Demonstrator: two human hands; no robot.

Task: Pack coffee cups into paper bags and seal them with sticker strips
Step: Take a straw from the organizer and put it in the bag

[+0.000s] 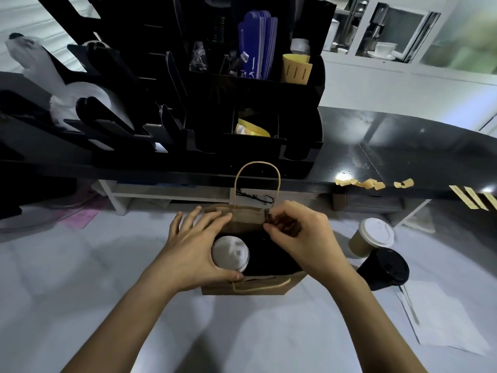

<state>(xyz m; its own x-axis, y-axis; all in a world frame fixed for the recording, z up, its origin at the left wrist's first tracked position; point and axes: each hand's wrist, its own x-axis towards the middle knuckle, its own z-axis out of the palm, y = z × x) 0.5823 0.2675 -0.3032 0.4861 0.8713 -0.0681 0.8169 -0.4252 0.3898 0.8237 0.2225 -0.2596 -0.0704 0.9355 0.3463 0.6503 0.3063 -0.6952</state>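
Note:
A brown paper bag (pixel 243 219) with twisted handles stands open in the middle of the white counter. Inside it, at the left, sits a cup with a white lid (pixel 230 253); the rest of the bag's inside is dark. My left hand (pixel 195 246) curls round that cup's lid from the left, thumb at its near edge, fingers reaching to the bag's far rim. My right hand (pixel 295 232) pinches the bag's far right rim between thumb and fingertips. To the right of the bag stand a white-lidded paper cup (pixel 372 236) and a black-lidded cup (pixel 387 267).
A black shelf (pixel 403 146) runs behind the bag, carrying a black organiser (pixel 242 103) with sleeves and cards. Yellow sticker strips (pixel 473 200) hang off the shelf edge at right, with torn pieces (pixel 368 183) beside them. White papers (pixel 443 327) lie at the right.

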